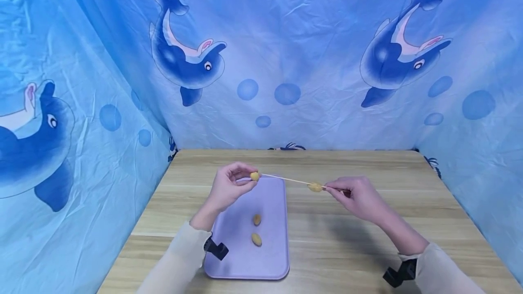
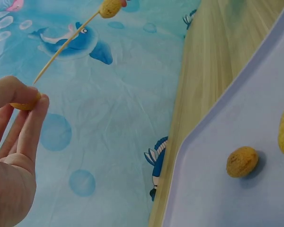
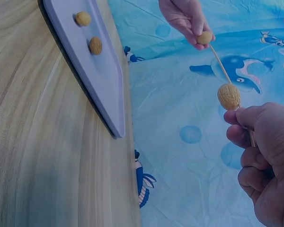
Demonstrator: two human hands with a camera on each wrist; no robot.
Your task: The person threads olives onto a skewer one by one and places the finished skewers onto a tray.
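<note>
In the head view, my left hand [image 1: 226,189] pinches a small yellow-brown oval piece [image 1: 255,176] between thumb and fingers above the tray's far end. Off to the right, my right hand [image 1: 361,198] grips the near end of a thin wooden skewer [image 1: 288,179]. A wrinkled, yellow-brown oval piece [image 3: 228,97] is threaded on this skewer, close to the right fingertips. The skewer's far tip points at the left hand's piece; whether it has entered that piece I cannot tell. Two similar pieces, one [image 1: 256,219] behind the other [image 1: 256,239], lie on the purple tray [image 1: 271,262].
The tray lies on a wood-grain table [image 1: 327,253], left of centre. Blue curtains [image 1: 294,26] with printed dolphins stand along the table's back and sides. A black camera mount [image 1: 216,247] is strapped to the left wrist, another [image 1: 400,273] to the right.
</note>
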